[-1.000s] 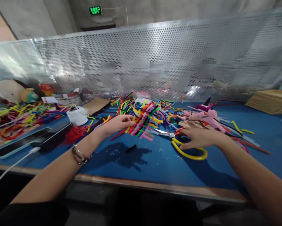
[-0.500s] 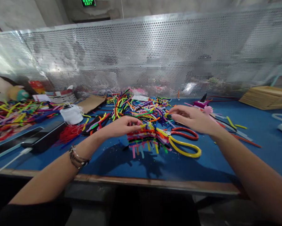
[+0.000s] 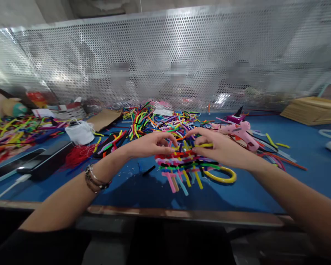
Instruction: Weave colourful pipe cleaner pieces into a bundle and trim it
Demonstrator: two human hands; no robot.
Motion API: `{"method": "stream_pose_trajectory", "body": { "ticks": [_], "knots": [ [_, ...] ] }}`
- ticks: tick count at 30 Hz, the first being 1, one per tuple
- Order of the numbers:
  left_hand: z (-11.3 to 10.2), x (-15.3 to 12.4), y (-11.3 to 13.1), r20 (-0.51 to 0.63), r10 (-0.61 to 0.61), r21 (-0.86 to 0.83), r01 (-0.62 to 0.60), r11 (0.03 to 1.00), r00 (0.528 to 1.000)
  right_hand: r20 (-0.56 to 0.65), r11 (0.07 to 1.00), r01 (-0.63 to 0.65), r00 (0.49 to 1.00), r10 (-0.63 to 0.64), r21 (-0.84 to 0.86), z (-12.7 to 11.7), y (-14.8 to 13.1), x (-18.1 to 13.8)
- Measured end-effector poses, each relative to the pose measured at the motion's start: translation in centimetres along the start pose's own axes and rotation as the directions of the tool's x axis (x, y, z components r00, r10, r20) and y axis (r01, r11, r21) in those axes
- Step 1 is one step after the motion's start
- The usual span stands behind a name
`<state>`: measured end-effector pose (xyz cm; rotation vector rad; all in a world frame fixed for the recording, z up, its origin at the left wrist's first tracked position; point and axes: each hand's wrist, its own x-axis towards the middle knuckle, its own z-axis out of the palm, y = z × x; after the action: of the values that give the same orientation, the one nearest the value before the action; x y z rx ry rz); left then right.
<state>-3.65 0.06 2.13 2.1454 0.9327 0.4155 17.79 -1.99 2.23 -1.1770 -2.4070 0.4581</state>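
A woven mat of coloured pipe cleaners (image 3: 182, 167) hangs just above the blue table (image 3: 143, 191). My left hand (image 3: 151, 145) pinches its upper left edge. On the mat's upper right side, my right hand (image 3: 219, 147) is closed, with a yellow pipe cleaner (image 3: 202, 145) pinched between its fingers. Yellow-handled scissors (image 3: 222, 176) lie under my right hand, partly hidden by the mat. A loose pile of pipe cleaners (image 3: 159, 123) spreads behind my hands.
A pink glue gun (image 3: 238, 131) lies right of the pile. At the left are a white thread spool (image 3: 81, 132), a phone on a cable (image 3: 30, 162) and more pipe cleaners (image 3: 13, 132). Cardboard sheets (image 3: 311, 110) stack at the far right. A perforated metal screen (image 3: 165, 62) backs the table.
My left hand brought the woven mat toward me and turned it flat. My right hand left the scissors, reached to the pile, and came to the mat with a yellow pipe cleaner.
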Motion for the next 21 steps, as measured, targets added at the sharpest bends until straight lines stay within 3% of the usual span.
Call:
{"method": "stream_pose_trajectory", "body": {
  "ticks": [2, 6, 9, 13, 17, 21],
  "knots": [
    [0.3, 0.4, -0.4, 0.036, 0.001, 0.036, -0.002, 0.999, 0.999, 0.049, 0.995, 0.02, 0.999, -0.015, -0.099, 0.2, 0.1, -0.2],
    [2.0, 1.4, -2.5, 0.052, -0.005, 0.331, -0.013, 0.944, 0.999, 0.123, 0.981, 0.037, 0.992, -0.013, -0.193, 2.3, 1.5, -0.3],
    [2.9, 1.7, -3.6, 0.045, 0.087, 0.543, -0.097, 0.834, 0.995, 0.126, 0.957, 0.098, 0.99, -0.065, -0.274, 3.6, 2.4, -0.4],
    [3.1, 1.3, -2.6, -0.001, 0.192, 0.746, -0.127, 0.653, 0.981, 0.162, 0.902, 0.236, 0.969, -0.188, -0.363, 4.4, 2.7, -0.4],
    [3.3, 1.3, -0.7, 0.16, 0.013, 0.758, -0.131, 0.639, 0.987, 0.204, 0.889, 0.318, 0.943, -0.262, -0.331, 5.1, 2.7, -0.1],
    [3.6, 1.3, 0.3, 0.175, -0.102, 0.733, -0.06, 0.677, 0.979, 0.264, 0.882, 0.327, 0.933, -0.244, -0.341, 5.3, 2.5, 0.4]
  ]
}}
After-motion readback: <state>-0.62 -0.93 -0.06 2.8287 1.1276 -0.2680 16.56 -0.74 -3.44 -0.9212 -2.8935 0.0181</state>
